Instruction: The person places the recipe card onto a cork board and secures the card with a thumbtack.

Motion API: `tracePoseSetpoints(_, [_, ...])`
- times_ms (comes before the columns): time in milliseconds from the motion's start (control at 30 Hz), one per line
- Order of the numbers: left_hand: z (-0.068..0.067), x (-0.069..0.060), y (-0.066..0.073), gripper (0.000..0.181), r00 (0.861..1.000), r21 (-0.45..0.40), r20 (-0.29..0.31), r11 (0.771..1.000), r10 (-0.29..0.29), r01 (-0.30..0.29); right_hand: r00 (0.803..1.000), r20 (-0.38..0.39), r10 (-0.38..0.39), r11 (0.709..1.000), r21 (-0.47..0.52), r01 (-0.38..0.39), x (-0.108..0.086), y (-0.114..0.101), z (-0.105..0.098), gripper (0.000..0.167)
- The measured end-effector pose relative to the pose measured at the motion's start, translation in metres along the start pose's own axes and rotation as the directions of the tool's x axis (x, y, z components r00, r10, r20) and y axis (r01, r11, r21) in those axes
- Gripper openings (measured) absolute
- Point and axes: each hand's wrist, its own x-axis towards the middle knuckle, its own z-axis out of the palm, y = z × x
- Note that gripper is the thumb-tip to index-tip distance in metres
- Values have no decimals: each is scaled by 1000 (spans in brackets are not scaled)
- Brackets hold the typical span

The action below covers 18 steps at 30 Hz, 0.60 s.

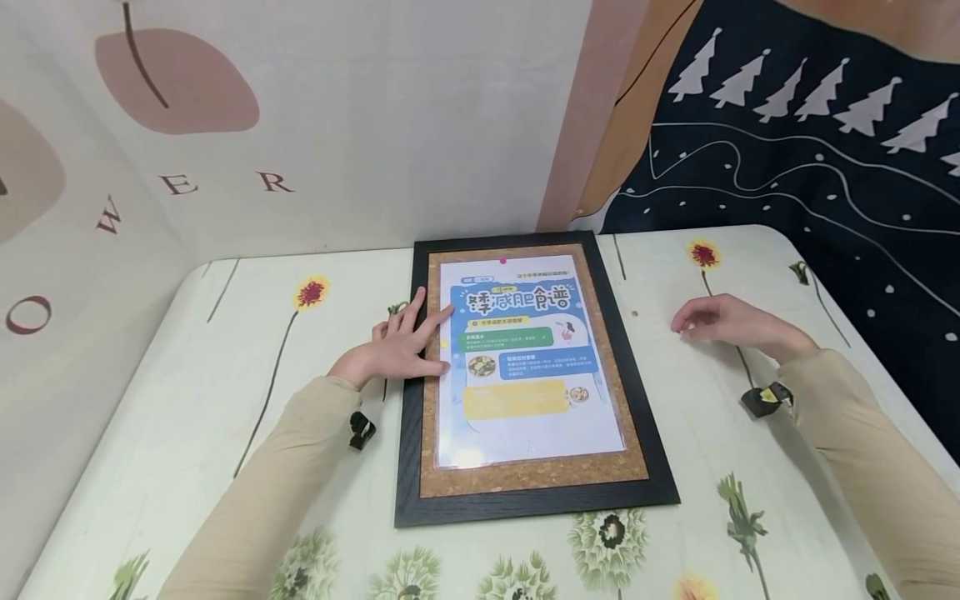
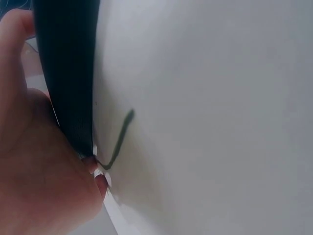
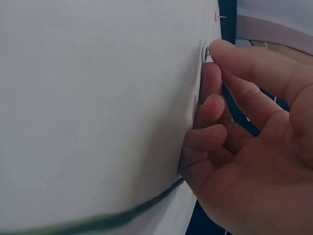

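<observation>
A black-framed cork board (image 1: 536,498) lies flat on the table, with a printed poster (image 1: 525,433) in a clear sheet on it. A pink thumbtack (image 1: 503,261) sits at the poster's top edge and a yellow one at its left edge. My left hand (image 1: 393,350) rests spread across the frame's left side, fingertips reaching the poster's edge; the left wrist view shows it against the dark frame (image 2: 68,73). To the right of the board, my right hand (image 1: 731,323) is low over the table, its thumb and forefinger pinching a small pale thumbtack (image 3: 206,54).
Another small thumbtack (image 3: 219,17) lies point-up on the table, beyond the right fingertips. A flower-patterned cloth (image 1: 315,467) covers the table. Printed curtains (image 1: 375,125) hang behind it. Each wrist wears a small black camera (image 1: 765,400).
</observation>
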Motion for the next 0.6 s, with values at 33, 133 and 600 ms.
tracePoseSetpoints(33, [0, 0, 0, 89, 1000, 2, 1, 1000, -2, 2, 1000, -3, 10, 1000, -1, -10, 0, 0, 1, 16])
tracePoseSetpoints(133, [0, 1, 0, 89, 1000, 8, 4, 1000, -6, 6, 999, -14, 46, 999, 7, -46, 1, 0, 2, 14])
tracePoseSetpoints(600, [0, 0, 0, 89, 1000, 11, 6, 1000, -4, 4, 995, -67, 74, 997, 1, -74, -1, -1, 6, 14])
